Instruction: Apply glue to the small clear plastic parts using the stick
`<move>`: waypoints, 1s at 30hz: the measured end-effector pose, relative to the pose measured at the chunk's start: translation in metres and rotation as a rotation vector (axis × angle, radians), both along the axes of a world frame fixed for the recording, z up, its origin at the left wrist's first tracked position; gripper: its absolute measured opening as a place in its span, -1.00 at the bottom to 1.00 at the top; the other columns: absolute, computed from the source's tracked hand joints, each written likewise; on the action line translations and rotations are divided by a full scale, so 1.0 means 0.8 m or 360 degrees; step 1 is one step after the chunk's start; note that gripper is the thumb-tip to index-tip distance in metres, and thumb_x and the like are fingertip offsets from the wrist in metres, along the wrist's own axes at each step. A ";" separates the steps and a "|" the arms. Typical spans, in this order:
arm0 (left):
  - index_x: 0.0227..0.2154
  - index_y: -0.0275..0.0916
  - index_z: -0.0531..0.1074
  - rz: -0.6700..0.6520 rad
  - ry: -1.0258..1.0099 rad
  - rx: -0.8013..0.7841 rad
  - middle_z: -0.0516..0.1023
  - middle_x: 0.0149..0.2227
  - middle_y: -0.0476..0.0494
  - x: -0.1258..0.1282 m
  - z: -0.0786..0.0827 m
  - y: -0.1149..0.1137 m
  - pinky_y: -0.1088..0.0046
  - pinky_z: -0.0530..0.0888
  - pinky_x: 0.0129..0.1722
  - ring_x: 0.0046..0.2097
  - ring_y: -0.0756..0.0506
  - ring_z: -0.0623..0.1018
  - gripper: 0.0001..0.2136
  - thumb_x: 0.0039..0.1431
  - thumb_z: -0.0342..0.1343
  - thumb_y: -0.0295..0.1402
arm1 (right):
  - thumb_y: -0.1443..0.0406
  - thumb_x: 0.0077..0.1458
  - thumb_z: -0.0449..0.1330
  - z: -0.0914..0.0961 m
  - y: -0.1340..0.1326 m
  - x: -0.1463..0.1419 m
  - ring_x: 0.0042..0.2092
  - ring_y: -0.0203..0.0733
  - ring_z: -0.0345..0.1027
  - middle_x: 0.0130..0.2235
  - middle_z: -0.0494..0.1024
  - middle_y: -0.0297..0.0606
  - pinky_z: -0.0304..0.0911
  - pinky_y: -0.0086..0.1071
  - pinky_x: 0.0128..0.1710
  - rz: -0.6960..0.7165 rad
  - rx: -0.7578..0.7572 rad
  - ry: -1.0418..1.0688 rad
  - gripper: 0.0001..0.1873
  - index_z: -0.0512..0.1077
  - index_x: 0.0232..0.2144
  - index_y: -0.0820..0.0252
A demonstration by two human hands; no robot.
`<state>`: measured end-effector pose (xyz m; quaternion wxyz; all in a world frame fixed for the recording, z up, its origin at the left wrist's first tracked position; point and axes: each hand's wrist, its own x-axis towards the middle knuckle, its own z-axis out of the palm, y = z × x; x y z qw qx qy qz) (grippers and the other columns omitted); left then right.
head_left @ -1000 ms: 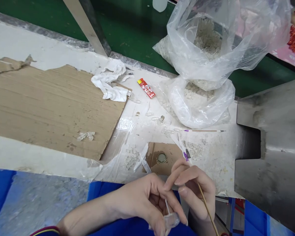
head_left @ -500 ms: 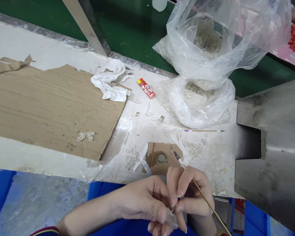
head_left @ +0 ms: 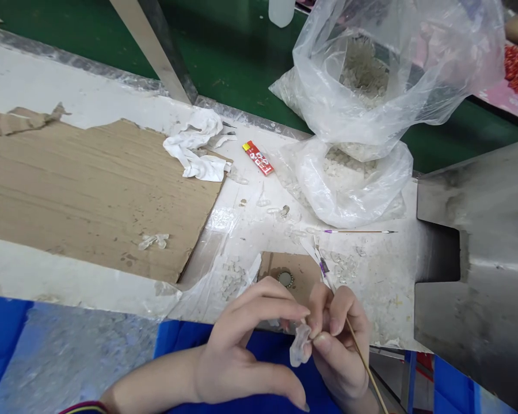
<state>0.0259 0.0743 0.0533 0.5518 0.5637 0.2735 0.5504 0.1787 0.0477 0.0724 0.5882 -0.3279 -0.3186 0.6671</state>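
My right hand (head_left: 341,339) is closed. Its thumb and fingertips pinch the edge of a small translucent plastic piece (head_left: 300,346), whose exact kind I cannot make out. A thin paintbrush (head_left: 363,360) also sits in this hand, with its handle slanting down to the right and its purple-collared tip pointing up and away. To the left, my left hand (head_left: 246,345) is open, thumb and index finger spread wide around the piece. Its index fingertip is close to the top of the piece; whether they touch, I cannot tell. Beyond the hands, a bottle cap (head_left: 285,279) rests on a small cardboard square (head_left: 270,264).
Two plastic bags (head_left: 345,201) of translucent pieces stand at the back. Another brush (head_left: 362,232), a red packet (head_left: 258,158) and a crumpled white cloth (head_left: 198,144) lie on the table. A large cardboard sheet (head_left: 90,190) covers the left; a metal housing (head_left: 479,276) stands right.
My left hand has let go of the translucent piece and spread its fingers, moving slightly left. The right hand now holds the piece, a little higher than before.
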 end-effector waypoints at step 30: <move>-0.09 -0.14 0.61 -0.0154 0.0075 -0.0045 0.70 -0.31 -0.09 -0.007 0.019 -0.001 0.54 0.66 -0.32 -0.36 -0.05 0.70 -0.68 0.11 0.50 -0.29 | 0.18 0.18 0.41 -0.013 0.013 0.011 -0.56 -0.26 0.19 -0.56 0.32 -0.40 0.11 -0.37 -0.60 0.0175 0.0308 -0.0269 -0.92 0.65 -0.37 -0.04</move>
